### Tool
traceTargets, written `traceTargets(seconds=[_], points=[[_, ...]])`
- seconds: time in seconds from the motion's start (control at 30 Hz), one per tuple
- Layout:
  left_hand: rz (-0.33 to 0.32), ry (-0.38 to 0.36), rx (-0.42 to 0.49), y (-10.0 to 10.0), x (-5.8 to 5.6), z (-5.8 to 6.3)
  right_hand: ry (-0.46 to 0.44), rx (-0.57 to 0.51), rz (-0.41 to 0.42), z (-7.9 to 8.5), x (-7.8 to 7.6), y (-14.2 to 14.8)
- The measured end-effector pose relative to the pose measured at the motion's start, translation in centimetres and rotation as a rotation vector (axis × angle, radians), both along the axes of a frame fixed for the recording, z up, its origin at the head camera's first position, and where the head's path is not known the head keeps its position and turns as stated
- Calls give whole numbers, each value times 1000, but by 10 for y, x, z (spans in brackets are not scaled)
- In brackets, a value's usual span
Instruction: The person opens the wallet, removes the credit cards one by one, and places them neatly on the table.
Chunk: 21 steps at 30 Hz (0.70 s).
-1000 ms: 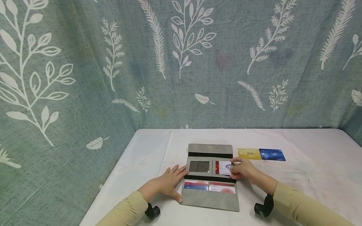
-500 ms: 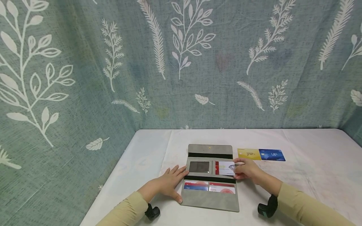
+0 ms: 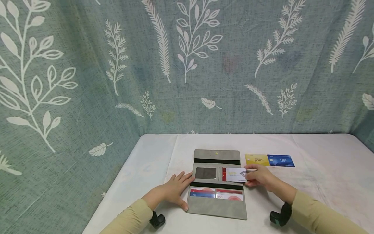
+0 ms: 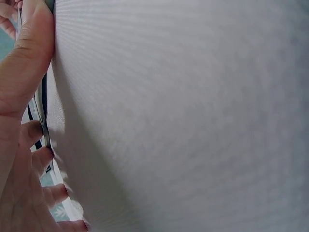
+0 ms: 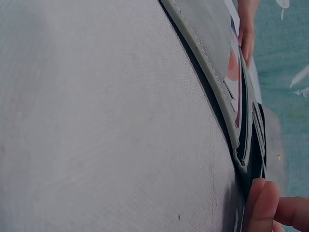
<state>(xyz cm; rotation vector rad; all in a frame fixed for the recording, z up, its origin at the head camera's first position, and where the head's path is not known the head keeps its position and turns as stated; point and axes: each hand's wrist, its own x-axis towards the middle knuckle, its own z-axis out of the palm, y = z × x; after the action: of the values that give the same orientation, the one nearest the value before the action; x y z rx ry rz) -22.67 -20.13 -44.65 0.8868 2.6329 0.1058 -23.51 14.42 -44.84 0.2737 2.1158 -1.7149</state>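
Observation:
A grey wallet (image 3: 217, 208) lies unfolded on the white table. In its middle panel, a white card with a red band (image 3: 233, 174) juts past the wallet's right edge. My right hand (image 3: 261, 177) pinches that card by its right end; in the right wrist view the thumb and fingers (image 5: 264, 200) close at the wallet's edge. With fingers spread, my left hand (image 3: 173, 190) rests on the wallet's left edge. In the lower pockets sit a blue-and-white card (image 3: 202, 194) and a white card with a red circle (image 3: 229, 196). A dark clear window (image 3: 205, 173) fills the middle panel's left half.
A yellow card (image 3: 257, 159) and a blue VIP card (image 3: 281, 160) lie side by side right of the wallet's top flap. A patterned green curtain (image 3: 187, 97) hangs behind and left of the table (image 3: 321, 188). Black wrist cameras (image 3: 280, 215) sit under both wrists.
My right hand has moved rightward, drawing the white card with the red band partly out past the wallet's right edge. The left hand and wallet have stayed in place.

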Motion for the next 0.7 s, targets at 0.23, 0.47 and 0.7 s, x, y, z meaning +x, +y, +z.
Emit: traceTargets(seconds=[0.23,0.47,0.7], points=[[-3,-1,3,0,1,-1,-11,5,-6,2,2,5],[-4,11,-2,0,-1,-2,-25,-7,-7,3,2,11],[0,8,-2,-1,-1,-3,-23,1,-15,2,3,19]])
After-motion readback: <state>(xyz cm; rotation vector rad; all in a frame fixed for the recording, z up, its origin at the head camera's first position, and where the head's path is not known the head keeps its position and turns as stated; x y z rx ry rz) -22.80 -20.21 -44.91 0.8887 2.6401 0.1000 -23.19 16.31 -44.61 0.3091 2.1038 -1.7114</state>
